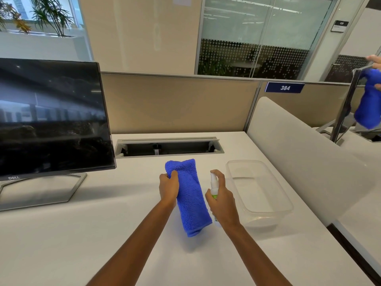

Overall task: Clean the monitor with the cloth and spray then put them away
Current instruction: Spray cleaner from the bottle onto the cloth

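Note:
A folded blue cloth hangs above the white desk, gripped near its upper left edge by my left hand. Just right of it, my right hand holds a small white spray bottle with a green label, one finger on top of the nozzle, which points toward the cloth. The black monitor stands at the left on a silver stand, its screen dark and reflective.
A clear plastic container sits on the desk right of my right hand. An open cable slot lies behind the cloth. Beyond a white divider, another person's hand wipes a second monitor with a blue cloth.

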A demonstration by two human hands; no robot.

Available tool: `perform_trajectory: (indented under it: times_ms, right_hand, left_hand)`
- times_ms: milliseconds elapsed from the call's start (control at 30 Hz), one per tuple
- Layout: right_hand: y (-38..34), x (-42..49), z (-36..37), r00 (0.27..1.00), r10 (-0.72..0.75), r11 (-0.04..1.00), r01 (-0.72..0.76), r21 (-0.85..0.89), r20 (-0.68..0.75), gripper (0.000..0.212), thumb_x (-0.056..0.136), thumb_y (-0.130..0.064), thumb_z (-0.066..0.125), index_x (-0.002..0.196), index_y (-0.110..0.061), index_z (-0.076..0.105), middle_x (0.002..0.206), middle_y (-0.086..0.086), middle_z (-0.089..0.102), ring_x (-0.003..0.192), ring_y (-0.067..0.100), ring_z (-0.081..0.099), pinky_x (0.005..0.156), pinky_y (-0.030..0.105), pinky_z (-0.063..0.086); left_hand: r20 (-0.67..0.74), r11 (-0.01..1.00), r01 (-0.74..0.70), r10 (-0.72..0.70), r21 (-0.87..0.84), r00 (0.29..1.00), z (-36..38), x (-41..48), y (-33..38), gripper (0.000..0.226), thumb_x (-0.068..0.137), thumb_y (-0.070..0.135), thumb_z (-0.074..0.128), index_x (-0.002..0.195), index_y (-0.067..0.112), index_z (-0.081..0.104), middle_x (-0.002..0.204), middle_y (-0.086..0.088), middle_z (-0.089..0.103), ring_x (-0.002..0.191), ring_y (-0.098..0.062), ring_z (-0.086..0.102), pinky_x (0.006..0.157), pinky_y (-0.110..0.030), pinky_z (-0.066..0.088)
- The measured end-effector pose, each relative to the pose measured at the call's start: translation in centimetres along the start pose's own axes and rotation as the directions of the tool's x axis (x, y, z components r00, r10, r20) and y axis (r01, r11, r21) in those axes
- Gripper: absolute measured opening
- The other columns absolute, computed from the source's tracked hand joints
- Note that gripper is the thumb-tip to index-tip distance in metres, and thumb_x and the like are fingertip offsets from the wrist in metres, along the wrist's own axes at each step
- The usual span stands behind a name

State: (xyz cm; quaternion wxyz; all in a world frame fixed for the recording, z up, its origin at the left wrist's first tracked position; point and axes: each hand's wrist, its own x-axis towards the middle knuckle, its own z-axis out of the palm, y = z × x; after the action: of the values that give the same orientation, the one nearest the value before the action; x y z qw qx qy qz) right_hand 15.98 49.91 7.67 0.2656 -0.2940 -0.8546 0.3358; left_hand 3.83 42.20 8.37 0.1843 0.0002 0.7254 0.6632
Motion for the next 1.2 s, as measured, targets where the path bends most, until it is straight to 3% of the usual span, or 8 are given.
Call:
perform_trajectory:
  times_ms: [200, 333, 500, 633, 767, 933, 1100, 1200]
  right_hand:
    - [0.0, -1.0, -0.2, 0.999, -0.042, 0.999, 0.042, 0.001, -0.008, 0.040, 0.090, -0.014, 0.053, 0.125, -0.025, 0.037, 0.076, -0.003, 0.053, 0.060, 0.013, 0.054, 0.057, 0.023, 0.048]
    - [0.1, -1.6, -0.3, 0.996, -0.022, 0.997, 0.028, 0.070, -0.083, 0.042, 0.089, -0.010, 0.054, 0.124, -0.026, 0.038, 0.072, -0.006, 0.053, 0.055, 0.012, 0.054, 0.051, 0.012, 0.044]
    - [0.5, -2.2, -1.0, 0.991, -0.081, 0.996, 0.084, 0.030, -0.107, 0.048, 0.088, -0.009, 0.057, 0.130, -0.024, 0.038, 0.080, -0.009, 0.053, 0.052, 0.005, 0.050, 0.051, 0.003, 0.040]
    - [0.6, -2.7, -1.2, 0.990, -0.106, 0.994, 0.107, 0.007, -0.096, 0.046, 0.087, -0.009, 0.057, 0.128, -0.021, 0.040, 0.079, -0.008, 0.052, 0.056, 0.013, 0.052, 0.058, 0.027, 0.052]
    - [1.1, -3.2, -1.0, 0.991, -0.116, 0.993, 0.116, 0.007, -0.064, 0.040, 0.088, -0.009, 0.055, 0.123, -0.021, 0.042, 0.066, -0.012, 0.046, 0.050, 0.010, 0.046, 0.051, 0.019, 0.039]
    - [1.8, -3.7, -1.0, 0.991, -0.067, 0.995, 0.075, 0.064, -0.117, 0.038, 0.087, -0.008, 0.056, 0.121, -0.018, 0.042, 0.070, -0.006, 0.051, 0.051, 0.008, 0.048, 0.050, 0.009, 0.036]
    - [2.6, -4.0, -1.6, 0.985, -0.047, 0.983, 0.075, 0.165, -0.169, 0.047, 0.087, -0.010, 0.060, 0.127, -0.018, 0.036, 0.083, -0.001, 0.056, 0.060, 0.020, 0.056, 0.058, 0.026, 0.050]
    - [3.4, -3.8, -1.6, 0.986, -0.033, 0.972, 0.069, 0.224, -0.162, 0.038, 0.088, -0.011, 0.061, 0.119, -0.015, 0.039, 0.085, 0.000, 0.055, 0.066, 0.015, 0.056, 0.061, 0.009, 0.045]
  left_hand:
    - [-0.004, 1.000, 0.014, -0.014, -0.015, 1.000, -0.3, 0.0, 0.3, 0.030, 0.097, 0.027, 0.037, 0.114, 0.003, 0.041, 0.100, -0.009, 0.045, 0.090, -0.019, 0.046, 0.065, -0.027, 0.040]
    - [-0.007, 0.998, 0.038, -0.038, -0.045, 0.999, -0.5, 0.1, 0.4, 0.035, 0.097, 0.026, 0.037, 0.121, 0.001, 0.040, 0.102, -0.009, 0.045, 0.092, -0.020, 0.046, 0.076, -0.030, 0.040]
    - [-0.018, 0.995, 0.057, -0.059, -0.087, 0.998, -0.6, 0.4, 0.9, 0.035, 0.097, 0.026, 0.038, 0.123, 0.003, 0.040, 0.103, -0.009, 0.045, 0.093, -0.020, 0.047, 0.078, -0.030, 0.041]
    - [-0.028, 0.989, 0.079, -0.083, -0.122, 0.996, -0.6, 0.5, 1.2, 0.035, 0.097, 0.025, 0.038, 0.124, 0.003, 0.040, 0.103, -0.008, 0.045, 0.092, -0.020, 0.047, 0.077, -0.031, 0.040]
    - [-0.028, 0.983, 0.108, -0.114, -0.145, 0.993, -0.4, 0.5, 1.5, 0.036, 0.097, 0.025, 0.038, 0.126, 0.004, 0.039, 0.103, -0.008, 0.045, 0.093, -0.020, 0.047, 0.078, -0.031, 0.042]
    - [-0.027, 0.979, 0.130, -0.136, -0.159, 0.990, -0.4, 0.2, 1.6, 0.037, 0.097, 0.025, 0.038, 0.127, 0.004, 0.038, 0.104, -0.009, 0.045, 0.093, -0.020, 0.047, 0.080, -0.031, 0.043]
    - [-0.031, 0.976, 0.122, -0.130, -0.181, 0.991, -0.9, -0.1, 1.5, 0.035, 0.097, 0.025, 0.038, 0.125, 0.004, 0.040, 0.100, -0.008, 0.047, 0.089, -0.019, 0.049, 0.079, -0.031, 0.043]
    - [-0.027, 0.972, 0.109, -0.117, -0.207, 0.993, -1.3, -0.2, 1.4, 0.024, 0.096, 0.024, 0.037, 0.113, 0.007, 0.044, 0.095, -0.008, 0.048, 0.075, -0.015, 0.048, 0.078, -0.032, 0.042]
